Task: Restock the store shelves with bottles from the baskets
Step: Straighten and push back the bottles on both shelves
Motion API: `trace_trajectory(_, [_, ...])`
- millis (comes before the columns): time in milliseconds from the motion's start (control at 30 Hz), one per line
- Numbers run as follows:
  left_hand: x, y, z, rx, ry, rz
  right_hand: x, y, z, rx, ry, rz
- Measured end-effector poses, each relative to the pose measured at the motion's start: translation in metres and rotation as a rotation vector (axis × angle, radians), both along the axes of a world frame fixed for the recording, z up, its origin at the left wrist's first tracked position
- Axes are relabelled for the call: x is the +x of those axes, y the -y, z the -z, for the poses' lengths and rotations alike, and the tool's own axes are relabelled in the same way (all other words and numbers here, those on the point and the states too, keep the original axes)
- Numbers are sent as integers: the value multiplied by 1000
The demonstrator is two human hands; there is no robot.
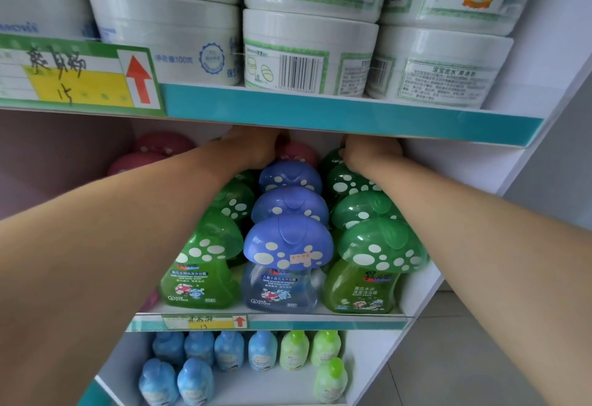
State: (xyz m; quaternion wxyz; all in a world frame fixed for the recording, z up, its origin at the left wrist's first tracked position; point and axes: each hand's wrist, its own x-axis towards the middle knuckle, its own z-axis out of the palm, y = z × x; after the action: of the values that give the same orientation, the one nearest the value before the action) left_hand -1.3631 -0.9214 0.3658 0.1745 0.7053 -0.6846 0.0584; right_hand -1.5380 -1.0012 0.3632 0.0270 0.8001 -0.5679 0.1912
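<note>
Mushroom-capped bottles stand in rows on the middle shelf [416, 280]: a green row at the left [205, 264], a blue row in the middle [286, 245] and a green row at the right [381, 248]. Both my arms reach deep into this shelf. My left hand [253, 146] lies at the back beside a pink-capped bottle [296, 150], its fingers hidden under the upper shelf. My right hand [368, 152] rests on the rearmost green cap [333, 158] of the right row; its grip is hidden too.
The shelf above [352, 117] holds stacked white tubs [307, 53] and a price tag with a red arrow [77, 75]. More pink caps [153, 149] stand at the far left. The lower shelf carries small blue bottles [198, 360] and green bottles [326, 364].
</note>
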Motion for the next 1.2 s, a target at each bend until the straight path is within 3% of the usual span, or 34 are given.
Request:
trace_trajectory(500, [3, -30, -8, 10, -78, -24, -11, -31, -7, 60, -99, -51])
trace_trajectory(867, [31, -109, -28, 67, 21, -125, 6, -121, -28, 36, -49, -353])
trace_trajectory(1200, [58, -197, -30, 105, 72, -199, 37, -190, -29, 143, -18, -566])
